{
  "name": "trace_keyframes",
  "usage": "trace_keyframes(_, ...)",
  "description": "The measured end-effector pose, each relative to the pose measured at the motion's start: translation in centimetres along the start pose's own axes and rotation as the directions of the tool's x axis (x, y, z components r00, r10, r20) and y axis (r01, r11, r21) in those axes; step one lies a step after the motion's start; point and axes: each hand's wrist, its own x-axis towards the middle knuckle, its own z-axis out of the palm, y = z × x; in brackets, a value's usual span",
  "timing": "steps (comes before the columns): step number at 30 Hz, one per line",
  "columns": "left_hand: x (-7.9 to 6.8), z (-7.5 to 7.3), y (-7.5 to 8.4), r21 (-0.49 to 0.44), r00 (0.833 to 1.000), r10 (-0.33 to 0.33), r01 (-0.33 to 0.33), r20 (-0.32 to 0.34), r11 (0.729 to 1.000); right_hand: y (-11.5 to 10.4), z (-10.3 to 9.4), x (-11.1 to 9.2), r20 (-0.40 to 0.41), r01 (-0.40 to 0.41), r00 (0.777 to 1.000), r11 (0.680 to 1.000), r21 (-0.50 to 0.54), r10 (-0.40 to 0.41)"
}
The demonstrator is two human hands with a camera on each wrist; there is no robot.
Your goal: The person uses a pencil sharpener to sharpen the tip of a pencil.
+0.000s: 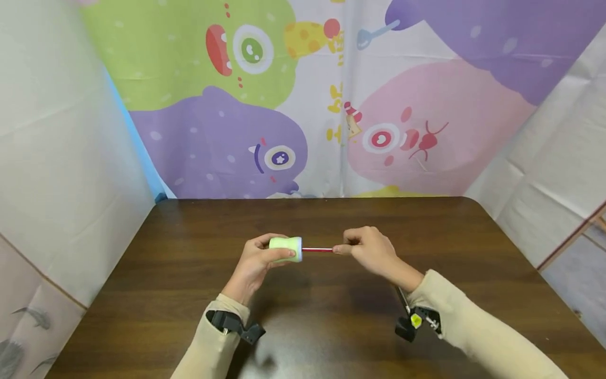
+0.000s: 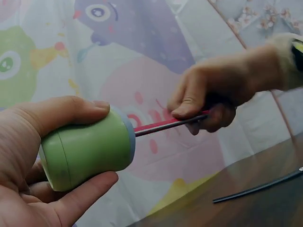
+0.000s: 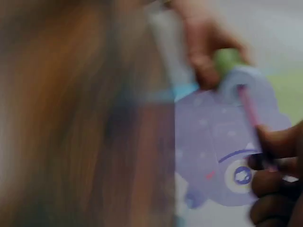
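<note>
My left hand (image 1: 254,261) grips a light-green, waisted pencil sharpener (image 1: 282,245), its pale blue-white end facing right. In the left wrist view, the thumb lies along the top of the sharpener (image 2: 94,149) and a finger supports it from below. A red and dark striped pencil (image 1: 316,250) runs straight out of the pale end. My right hand (image 1: 372,249) pinches that pencil between thumb and fingers, a short way from the sharpener. The pencil's inner end is hidden inside. Motion blurs the right wrist view, where the pencil (image 3: 249,106) enters the round end face.
Both hands are above a dark brown wooden table (image 1: 189,295). Behind it hangs a cartoon-printed curtain (image 1: 326,105), with white cloth walls on both sides. Black camera mounts (image 1: 227,321) are strapped to the wrists. A thin dark rod (image 2: 258,187) shows at lower right in the left wrist view.
</note>
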Motion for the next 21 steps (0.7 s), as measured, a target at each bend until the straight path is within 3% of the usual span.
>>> trace_keyframes(1, 0.1, 0.1, -0.1, 0.013, 1.000, 0.000, 0.000, 0.003, 1.000, 0.0, -0.5, 0.2, 0.116, -0.140, 0.985, 0.985, 0.105, 0.128)
trace_keyframes(3, 0.2, 0.2, -0.3, 0.029, 1.000, -0.002, 0.002, 0.008, 1.000, 0.1, -1.3, 0.7, 0.310, -0.348, 0.911, 0.909, 0.229, 0.271)
trace_keyframes(4, 0.2, 0.3, -0.4, 0.036, 1.000, -0.003, 0.002, 0.010, 0.999, 0.3, -1.6, 0.9, 0.367, -0.393, 0.885, 0.883, 0.258, 0.287)
trace_keyframes(6, 0.3, 0.4, -0.4, 0.040, 1.000, 0.000, 0.000, 0.016, 0.999, 0.3, -2.0, 0.9, 0.395, -0.389, 0.877, 0.888, 0.245, 0.275)
trace_keyframes(8, 0.2, 0.2, -0.2, 0.029, 1.000, 0.001, -0.001, 0.019, 1.000, 0.1, -2.1, 0.7, 0.321, -0.246, 0.929, 0.954, 0.169, 0.183)
trace_keyframes(10, 0.2, 0.1, -0.1, 0.003, 1.000, 0.003, -0.003, 0.017, 1.000, -0.1, -2.0, 0.4, 0.199, -0.001, 0.980, 0.999, 0.044, -0.008)
trace_keyframes(11, 0.2, 0.0, 0.0, -0.016, 1.000, 0.006, -0.006, 0.015, 1.000, -0.1, -1.9, 0.2, 0.136, 0.144, 0.981, 0.989, -0.032, -0.139)
trace_keyframes(12, 0.2, 0.0, 0.0, -0.037, 1.000, 0.008, -0.007, 0.015, 0.999, 0.0, -1.8, 0.1, 0.079, 0.284, 0.958, 0.953, -0.101, -0.277)
trace_keyframes(13, 0.2, 0.0, 0.1, -0.057, 1.000, 0.006, -0.005, 0.016, 0.998, 0.1, -1.6, 0.1, 0.028, 0.414, 0.909, 0.891, -0.188, -0.416)
trace_keyframes(15, 0.2, 0.0, 0.0, -0.091, 1.000, -0.007, 0.009, 0.023, 0.996, 0.6, -1.3, 0.2, -0.053, 0.588, 0.758, 0.716, -0.377, -0.650)
trace_keyframes(17, 0.1, 0.2, 0.0, -0.116, 0.999, -0.023, 0.027, 0.035, 0.993, 1.0, -0.9, 0.4, -0.111, 0.635, 0.595, 0.550, -0.543, -0.796)
trace_keyframes(18, 0.1, 0.3, 0.0, -0.124, 0.999, -0.030, 0.035, 0.043, 0.992, 1.2, -0.7, 0.5, -0.129, 0.630, 0.527, 0.487, -0.605, -0.840)
trace_keyframes(20, -0.1, 0.5, 0.0, -0.129, 0.998, -0.043, 0.048, 0.044, 0.991, 1.6, -0.3, 0.7, -0.157, 0.608, 0.425, 0.410, -0.680, -0.891)
trace_keyframes(21, -0.2, 0.6, 0.0, -0.130, 0.998, -0.048, 0.053, 0.041, 0.990, 1.7, -0.1, 0.7, -0.169, 0.600, 0.394, 0.393, -0.697, -0.903)
